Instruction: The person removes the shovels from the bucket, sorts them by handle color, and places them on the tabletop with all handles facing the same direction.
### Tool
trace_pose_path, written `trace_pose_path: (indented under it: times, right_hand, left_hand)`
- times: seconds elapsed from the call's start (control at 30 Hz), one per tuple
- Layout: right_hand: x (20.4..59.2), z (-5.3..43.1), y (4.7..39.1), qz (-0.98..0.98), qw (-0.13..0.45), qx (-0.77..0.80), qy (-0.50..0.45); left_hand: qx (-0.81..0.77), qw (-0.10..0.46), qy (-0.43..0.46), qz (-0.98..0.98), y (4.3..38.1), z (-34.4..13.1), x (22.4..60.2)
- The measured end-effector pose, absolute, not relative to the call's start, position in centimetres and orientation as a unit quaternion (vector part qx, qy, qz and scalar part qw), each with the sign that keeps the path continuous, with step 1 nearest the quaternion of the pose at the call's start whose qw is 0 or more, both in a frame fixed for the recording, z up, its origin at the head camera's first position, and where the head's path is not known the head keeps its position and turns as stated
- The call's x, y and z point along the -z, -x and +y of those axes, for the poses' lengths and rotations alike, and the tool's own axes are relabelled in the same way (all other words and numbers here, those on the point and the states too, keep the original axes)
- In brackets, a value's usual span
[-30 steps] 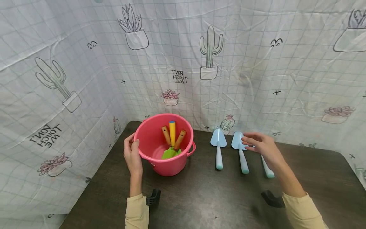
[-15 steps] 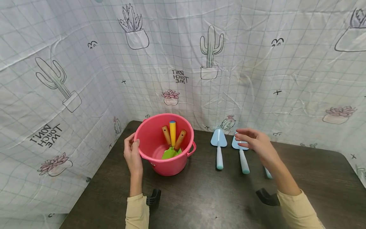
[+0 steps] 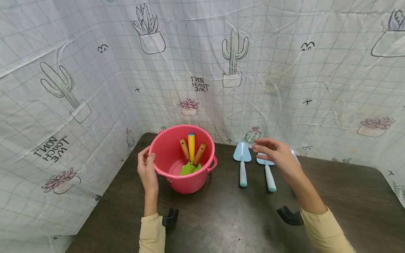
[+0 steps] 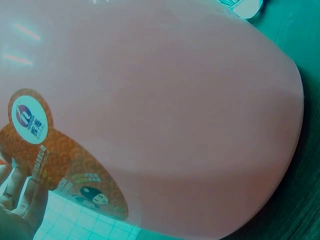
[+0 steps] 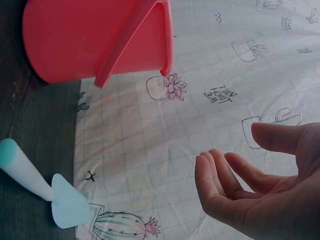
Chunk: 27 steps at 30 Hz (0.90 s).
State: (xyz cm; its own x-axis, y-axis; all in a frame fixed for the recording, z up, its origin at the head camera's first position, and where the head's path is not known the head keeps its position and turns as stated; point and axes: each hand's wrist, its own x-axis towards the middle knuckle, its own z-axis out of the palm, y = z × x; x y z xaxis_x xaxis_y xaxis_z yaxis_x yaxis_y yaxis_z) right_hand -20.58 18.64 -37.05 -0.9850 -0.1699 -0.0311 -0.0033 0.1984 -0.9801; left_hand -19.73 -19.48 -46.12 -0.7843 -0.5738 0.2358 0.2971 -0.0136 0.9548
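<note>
A pink bucket stands on the dark table, with my left hand holding its rim at the left, thumb over the edge. In the left wrist view, those fingers lie against the bucket wall near an orange sticker. Inside the bucket lean two wooden-handled tools and one with a yellow handle, above a green blade. My right hand hovers with nothing in it, fingers loosely bent. It overlaps the middle blue trowel in the head view. The left trowel lies beside that one.
A third trowel lies at the right, mostly hidden behind my right hand and forearm. A white curtain with cactus drawings hangs along the table's back and left sides. The dark table top stretches toward the front.
My right hand has drifted left from near the third trowel, across the middle trowel toward the left one. My left hand and the bucket stay where they were.
</note>
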Motion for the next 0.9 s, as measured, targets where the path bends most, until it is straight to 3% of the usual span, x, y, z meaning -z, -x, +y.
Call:
trace_pose_path:
  times: [0.9]
  right_hand:
    - [33.9,14.6,22.3,0.779,0.061,0.618,0.088]
  left_hand:
    - [0.702,0.318,-0.100,-0.629,19.8,-19.6,46.0]
